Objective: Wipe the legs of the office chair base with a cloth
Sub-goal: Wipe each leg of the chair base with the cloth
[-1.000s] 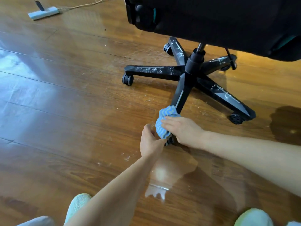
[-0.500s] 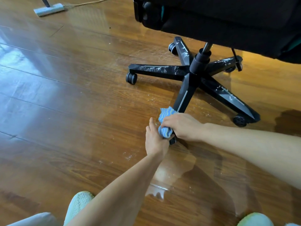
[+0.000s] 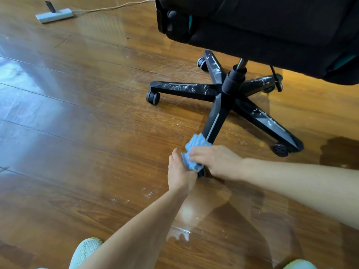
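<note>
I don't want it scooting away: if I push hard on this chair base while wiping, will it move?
Likely yes: the chair base rides on casters over a glossy wood floor, so sideways pushes would probably roll it. It looks stiff, and its five spread legs make tipping unlikely.

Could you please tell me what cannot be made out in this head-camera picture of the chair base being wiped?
All in the head view:
1. Near leg's caster: mostly hidden by the cloth and right hand.
2. Left hand: fingertips behind the cloth, so its grip is unclear.
3. Chair seat: cut off by the top and right edges.
4. Slippers: cut off by the bottom edge.
</note>
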